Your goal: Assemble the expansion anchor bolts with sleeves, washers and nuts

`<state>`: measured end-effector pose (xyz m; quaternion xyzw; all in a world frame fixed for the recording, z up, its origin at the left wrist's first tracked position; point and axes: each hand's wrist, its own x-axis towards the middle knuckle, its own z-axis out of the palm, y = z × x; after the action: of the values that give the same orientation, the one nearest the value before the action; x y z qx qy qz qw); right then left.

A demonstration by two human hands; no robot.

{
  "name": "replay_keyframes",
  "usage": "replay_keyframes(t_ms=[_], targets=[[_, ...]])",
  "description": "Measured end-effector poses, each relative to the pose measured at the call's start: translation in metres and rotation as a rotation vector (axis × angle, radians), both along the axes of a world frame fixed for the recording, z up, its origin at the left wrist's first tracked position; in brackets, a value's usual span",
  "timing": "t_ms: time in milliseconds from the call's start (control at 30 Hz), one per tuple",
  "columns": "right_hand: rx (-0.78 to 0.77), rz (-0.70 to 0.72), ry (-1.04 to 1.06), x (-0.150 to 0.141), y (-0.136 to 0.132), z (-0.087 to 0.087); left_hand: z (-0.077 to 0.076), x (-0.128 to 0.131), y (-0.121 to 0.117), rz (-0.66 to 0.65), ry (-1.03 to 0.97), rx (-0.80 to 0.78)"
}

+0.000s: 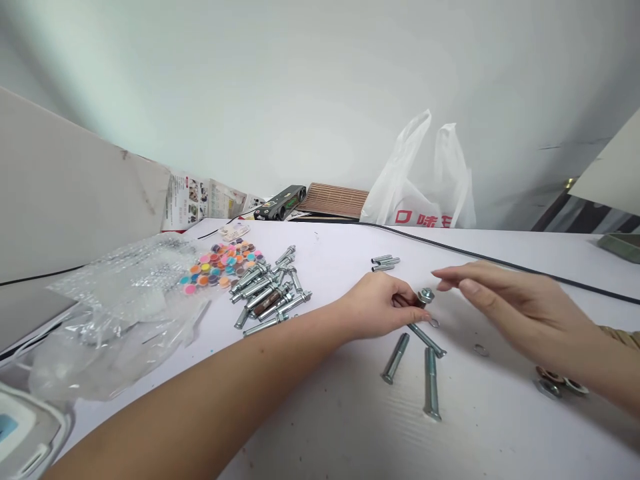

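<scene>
My left hand (383, 303) is closed around an expansion bolt, with the hex nut (425, 294) at its end showing past the fingertips. The rest of that bolt is hidden in the fingers. Just to the right, my right hand (505, 300) is held above the table, fingers stretched out and thumb apart, holding nothing. Below the left fingers lies a loose bolt (429, 341), with a second bolt (396, 359) and a third bolt (431, 385) nearer me. A ring washer (434, 323) lies by the left fingertips, and another ring washer (481, 350) lies under the right hand.
Several metal sleeves (384, 263) lie behind my left hand. Nuts and washers (549, 387) sit beneath my right wrist. To the left are a pile of expansion bolts (265, 293), coloured discs (220, 263) and clear plastic bags (125, 300). A white carrier bag (420, 190) stands behind.
</scene>
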<state>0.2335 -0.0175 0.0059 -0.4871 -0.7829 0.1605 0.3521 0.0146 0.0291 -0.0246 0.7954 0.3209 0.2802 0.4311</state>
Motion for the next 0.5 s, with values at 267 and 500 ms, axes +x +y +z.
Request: replay_keyframes(t_ms=[267,500], targets=[[-0.065,0.211,-0.160,-0.005,0.002,0.000,0.007,-0.002,-0.005,-0.036,0.003,-0.017],[-0.016,0.092,-0.225,0.002,0.006,-0.001,0.005,-0.004,-0.002,-0.052,0.020,-0.006]])
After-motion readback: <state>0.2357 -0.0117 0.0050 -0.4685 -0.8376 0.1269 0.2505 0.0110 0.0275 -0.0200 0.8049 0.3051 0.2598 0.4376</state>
